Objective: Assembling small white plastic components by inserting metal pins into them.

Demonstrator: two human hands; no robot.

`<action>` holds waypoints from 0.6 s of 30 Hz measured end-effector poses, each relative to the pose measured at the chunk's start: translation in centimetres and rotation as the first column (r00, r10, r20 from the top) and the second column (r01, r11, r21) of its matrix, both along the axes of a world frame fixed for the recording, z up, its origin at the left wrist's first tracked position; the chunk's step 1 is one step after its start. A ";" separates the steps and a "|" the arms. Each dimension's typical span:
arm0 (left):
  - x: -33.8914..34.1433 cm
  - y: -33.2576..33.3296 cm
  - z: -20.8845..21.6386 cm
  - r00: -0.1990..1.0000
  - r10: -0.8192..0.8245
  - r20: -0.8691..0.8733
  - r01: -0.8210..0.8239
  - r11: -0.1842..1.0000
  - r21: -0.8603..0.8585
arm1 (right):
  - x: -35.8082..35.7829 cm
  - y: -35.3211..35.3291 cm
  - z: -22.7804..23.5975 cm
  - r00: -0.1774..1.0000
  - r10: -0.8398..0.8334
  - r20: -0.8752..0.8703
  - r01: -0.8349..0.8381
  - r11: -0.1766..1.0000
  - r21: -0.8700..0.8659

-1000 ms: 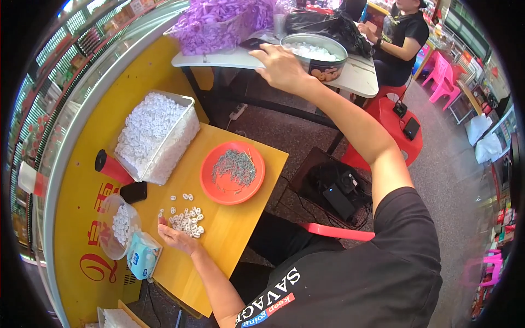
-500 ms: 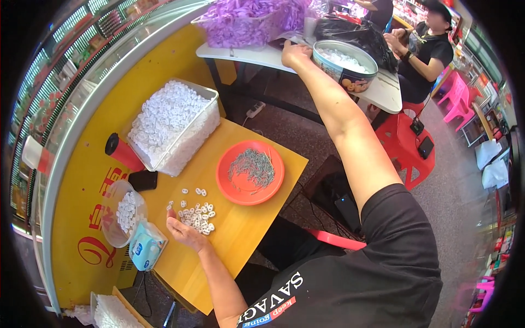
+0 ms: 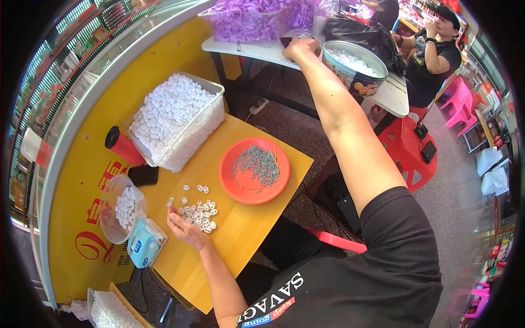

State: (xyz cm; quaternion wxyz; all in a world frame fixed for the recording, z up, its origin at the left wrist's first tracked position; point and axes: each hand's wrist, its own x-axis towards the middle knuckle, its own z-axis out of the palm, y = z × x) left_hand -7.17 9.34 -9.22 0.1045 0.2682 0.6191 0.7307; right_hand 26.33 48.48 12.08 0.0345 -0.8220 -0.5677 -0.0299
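Observation:
My left hand (image 3: 187,230) is above the wooden table, thumb and fingertips pinched around a small white two-holed piece (image 3: 170,201). Beside it lies a loose cluster of the same white pieces (image 3: 200,216). My right arm stretches far forward to a white table, where my right hand (image 3: 303,49) closes on a dark flat object (image 3: 286,41), mostly covered by the fingers. Just right of that hand stands a round tin (image 3: 350,74) of whitish pieces. A red plate (image 3: 229,186) of small grey metal pins sits at the wooden table's right side.
A large clear bin (image 3: 217,94) heaped with white pieces stands at the back left. Near it are a red cup (image 3: 124,147), a black phone (image 3: 143,175), a clear tub (image 3: 109,232) and a tissue pack (image 3: 146,243). Another person (image 3: 435,60) sits at the far right.
My view has shifted slightly. The right hand stays at the white table, with the dark object showing more plainly. The other person has raised a hand toward the head.

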 end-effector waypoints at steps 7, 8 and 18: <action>0.3 0.1 0.4 0.999 0.012 0.030 -0.013 0.999 0.035 | -0.2 3.7 -1.1 0.996 -0.089 0.030 0.088 0.995 0.042; 0.9 0.3 0.6 1.000 0.000 0.027 -0.001 1.000 0.018 | 0.8 5.2 -1.5 0.989 -0.141 0.041 0.138 0.988 0.064; 0.1 -0.1 0.0 0.999 0.022 0.029 -0.023 0.999 0.035 | -0.3 5.3 -0.4 0.983 0.124 -0.138 -0.090 0.969 0.230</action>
